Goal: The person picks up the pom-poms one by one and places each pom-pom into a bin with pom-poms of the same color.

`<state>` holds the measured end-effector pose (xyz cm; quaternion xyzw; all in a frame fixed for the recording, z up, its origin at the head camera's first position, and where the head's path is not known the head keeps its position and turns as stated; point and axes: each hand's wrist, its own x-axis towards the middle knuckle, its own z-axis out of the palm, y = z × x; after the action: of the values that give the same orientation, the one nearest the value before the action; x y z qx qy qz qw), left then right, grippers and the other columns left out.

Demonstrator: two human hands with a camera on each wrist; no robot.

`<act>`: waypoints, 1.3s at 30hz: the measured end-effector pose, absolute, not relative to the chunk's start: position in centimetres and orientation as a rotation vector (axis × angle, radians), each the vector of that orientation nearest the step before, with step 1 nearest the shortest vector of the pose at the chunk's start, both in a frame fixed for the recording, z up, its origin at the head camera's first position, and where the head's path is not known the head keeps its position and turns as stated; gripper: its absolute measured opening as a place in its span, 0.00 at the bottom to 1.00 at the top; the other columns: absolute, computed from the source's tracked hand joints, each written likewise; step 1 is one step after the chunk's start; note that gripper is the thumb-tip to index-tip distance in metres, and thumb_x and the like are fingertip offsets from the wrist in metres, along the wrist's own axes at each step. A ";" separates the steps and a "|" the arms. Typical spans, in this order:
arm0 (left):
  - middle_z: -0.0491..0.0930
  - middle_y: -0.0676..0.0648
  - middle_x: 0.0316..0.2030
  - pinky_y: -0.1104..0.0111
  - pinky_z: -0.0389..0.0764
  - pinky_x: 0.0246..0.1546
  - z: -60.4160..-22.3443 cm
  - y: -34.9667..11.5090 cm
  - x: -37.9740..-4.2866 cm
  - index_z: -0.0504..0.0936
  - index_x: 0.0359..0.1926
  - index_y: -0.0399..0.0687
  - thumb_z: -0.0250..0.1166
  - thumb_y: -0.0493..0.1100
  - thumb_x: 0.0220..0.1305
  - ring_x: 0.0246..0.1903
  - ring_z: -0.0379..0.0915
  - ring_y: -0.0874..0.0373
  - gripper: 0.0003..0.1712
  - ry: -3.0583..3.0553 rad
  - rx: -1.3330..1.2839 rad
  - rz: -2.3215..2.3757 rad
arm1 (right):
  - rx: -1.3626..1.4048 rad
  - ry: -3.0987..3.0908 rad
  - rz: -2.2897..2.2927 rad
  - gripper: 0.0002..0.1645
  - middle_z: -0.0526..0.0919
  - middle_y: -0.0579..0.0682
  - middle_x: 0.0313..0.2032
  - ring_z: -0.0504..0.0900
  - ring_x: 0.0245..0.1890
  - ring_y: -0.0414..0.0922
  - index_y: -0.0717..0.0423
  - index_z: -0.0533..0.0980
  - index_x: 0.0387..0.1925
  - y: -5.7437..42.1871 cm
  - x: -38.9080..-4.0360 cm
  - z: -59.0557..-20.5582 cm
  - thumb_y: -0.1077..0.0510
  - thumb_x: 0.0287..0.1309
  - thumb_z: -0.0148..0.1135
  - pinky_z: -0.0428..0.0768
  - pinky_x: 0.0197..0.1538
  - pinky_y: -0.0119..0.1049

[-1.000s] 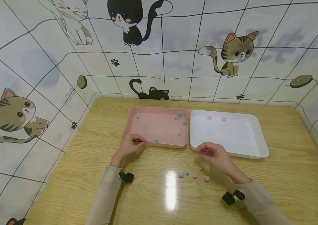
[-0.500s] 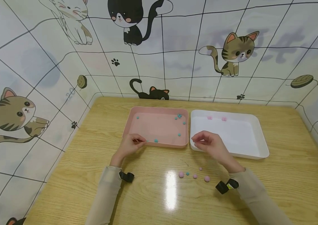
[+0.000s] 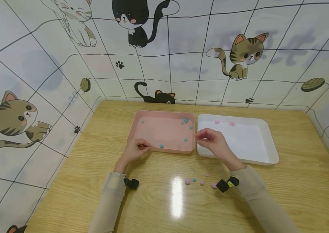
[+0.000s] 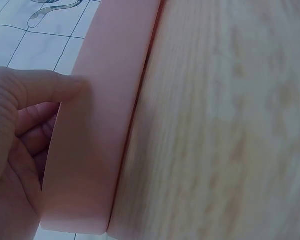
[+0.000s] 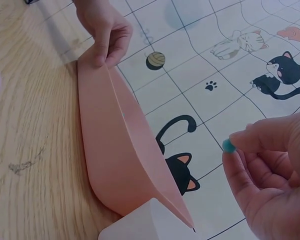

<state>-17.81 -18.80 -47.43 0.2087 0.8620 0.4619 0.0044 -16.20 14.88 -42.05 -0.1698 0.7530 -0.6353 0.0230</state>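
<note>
My left hand [image 3: 134,151] grips the front wall of the pink tray [image 3: 158,129], thumb outside and fingers over the rim. Between thumb and fingertip of my right hand [image 5: 270,155] a small teal ball [image 5: 229,146] is pinched. In the head view that hand is over the adjoining walls of the two trays. Several teal balls lie in the pink tray, such as one teal ball [image 3: 185,139] near its right side. Beside it stands the white tray [image 3: 248,142], which holds two pink pieces [image 3: 232,124] along its back.
On the wooden table [image 3: 152,200], in front of the trays, lie several pink balls [image 3: 187,181] and a teal ball [image 3: 194,180]. My right wrist camera [image 3: 222,186] partly covers one pink ball. A cat-patterned wall [image 3: 187,71] rises behind the table.
My right hand has moved up and left, from the front edge of the white tray to the pink tray's right side. The left hand has kept its grip in place.
</note>
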 end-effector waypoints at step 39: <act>0.83 0.46 0.28 0.68 0.80 0.32 -47.1 -18.7 -17.6 0.86 0.29 0.39 0.66 0.31 0.56 0.30 0.77 0.56 0.03 2.710 0.613 1.434 | -0.426 2.081 -2.162 0.15 0.81 0.46 0.38 0.80 0.39 0.36 0.79 0.72 0.44 10.2 -20.0 -41.7 0.76 0.54 0.58 0.79 0.44 0.29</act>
<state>-17.65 -18.67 -47.08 0.1960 0.8668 0.4586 0.0074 -20.00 10.20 -41.73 -0.1405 0.6855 -0.7123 0.0555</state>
